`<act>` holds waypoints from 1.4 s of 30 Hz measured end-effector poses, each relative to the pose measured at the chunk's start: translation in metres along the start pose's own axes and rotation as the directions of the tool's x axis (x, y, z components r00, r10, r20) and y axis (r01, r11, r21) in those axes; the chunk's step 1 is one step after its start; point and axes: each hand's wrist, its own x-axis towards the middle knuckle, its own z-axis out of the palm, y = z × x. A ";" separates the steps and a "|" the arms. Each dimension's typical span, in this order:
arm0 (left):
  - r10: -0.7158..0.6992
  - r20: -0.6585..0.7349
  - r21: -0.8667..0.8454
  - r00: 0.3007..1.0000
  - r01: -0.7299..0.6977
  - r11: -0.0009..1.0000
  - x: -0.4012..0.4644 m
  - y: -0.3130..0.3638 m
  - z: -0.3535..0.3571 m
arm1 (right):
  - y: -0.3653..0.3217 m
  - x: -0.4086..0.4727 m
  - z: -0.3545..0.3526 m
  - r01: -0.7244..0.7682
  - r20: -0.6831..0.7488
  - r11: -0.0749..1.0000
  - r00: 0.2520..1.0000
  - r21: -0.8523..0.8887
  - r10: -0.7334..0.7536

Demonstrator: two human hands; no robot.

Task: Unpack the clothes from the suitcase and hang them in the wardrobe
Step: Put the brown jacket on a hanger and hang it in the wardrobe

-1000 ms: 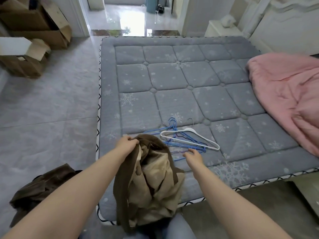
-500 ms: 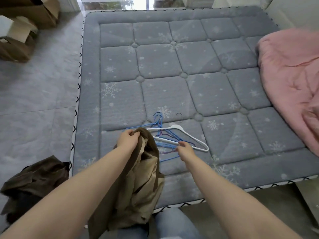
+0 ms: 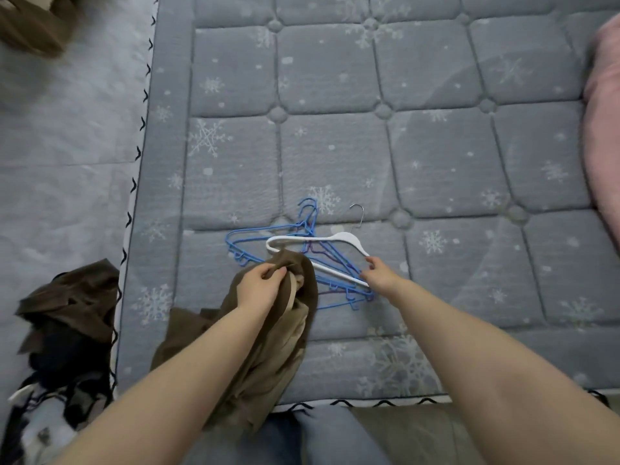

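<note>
The grey quilted mattress with snowflake print (image 3: pixel 436 146) fills most of the frame. At lower centre your left hand (image 3: pixel 260 290) bunches the brown, tan-lined fabric garment (image 3: pixel 268 347), fingers closed tight. Just right, your right hand (image 3: pixel 379 275) pinches the white plastic hanger (image 3: pixel 315 239) atop the blue wire hangers (image 3: pixel 255 236).

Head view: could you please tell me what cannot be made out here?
- Right hand: grip on the white hanger unclear, fingers cover the contact.
- Blue hangers: count unclear, tangled and overlapped.
- Pink blanket: cut off by the right edge.
- Wardrobe and suitcase: outside the frame.
</note>
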 end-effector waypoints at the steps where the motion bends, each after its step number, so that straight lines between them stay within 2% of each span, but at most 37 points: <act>1: -0.007 -0.009 -0.007 1.000 0.007 1.000 0.003 -0.005 0.002 | 0.000 0.007 -0.001 0.000 0.017 0.999 1.000 -0.042 0.001; 6: -0.064 -0.093 0.045 0.994 0.068 0.997 0.010 -0.025 0.015 | -0.004 0.046 0.001 0.013 0.045 0.980 0.999 -0.196 -0.005; 9: -0.046 -0.139 0.095 0.989 0.060 0.994 0.011 -0.040 0.025 | 0.001 0.072 0.007 0.033 0.040 0.940 0.999 -0.341 -0.021; 14: 0.045 -0.009 0.075 0.999 -0.044 0.996 0.008 -0.058 0.034 | 0.008 0.101 0.015 0.028 0.044 0.892 0.999 -0.451 -0.009; 17: 0.084 0.001 0.057 0.996 -0.084 0.995 0.007 -0.070 0.036 | 0.013 0.113 0.019 0.007 0.027 0.865 1.000 -0.502 0.008; 20: 0.092 0.017 0.039 0.996 -0.093 0.995 0.004 -0.076 0.036 | 0.018 0.112 0.020 -0.012 0.000 0.866 1.000 -0.500 0.014; 24: 0.067 -0.022 0.026 0.998 -0.066 0.997 -0.001 -0.079 0.027 | 0.019 0.093 0.014 0.004 -0.121 0.908 0.991 -0.420 -0.060; 26: 0.031 -0.045 0.017 0.998 -0.031 0.999 -0.004 -0.076 0.016 | 0.014 0.077 0.012 0.042 -0.179 0.901 0.975 -0.431 -0.131; 30: -0.019 -0.077 0.037 0.997 0.022 0.999 -0.014 -0.064 -0.015 | -0.003 0.038 0.019 0.209 -0.288 0.931 0.911 -0.299 -0.297; 34: -0.049 -0.123 0.087 0.991 0.060 0.994 -0.029 -0.050 -0.048 | -0.030 -0.004 0.033 0.271 -0.228 0.934 0.918 -0.235 -0.324; 36: -0.024 -0.166 0.132 0.986 0.046 0.990 -0.032 -0.050 -0.065 | -0.041 -0.020 0.040 0.315 -0.186 0.907 0.909 -0.279 -0.373; 39: 0.024 -0.250 0.144 0.968 0.013 0.989 -0.042 -0.051 -0.098 | -0.055 -0.052 0.055 0.385 -0.173 0.820 0.854 -0.423 -0.490; 41: 0.048 -0.235 0.171 0.971 -0.008 0.985 -0.052 -0.045 -0.122 | -0.060 -0.070 0.065 0.444 -0.218 0.802 0.804 -0.399 -0.553; 42: 0.056 -0.195 0.238 0.979 -0.008 0.971 -0.057 -0.043 -0.136 | -0.063 -0.079 0.072 0.492 -0.242 0.802 0.778 -0.339 -0.579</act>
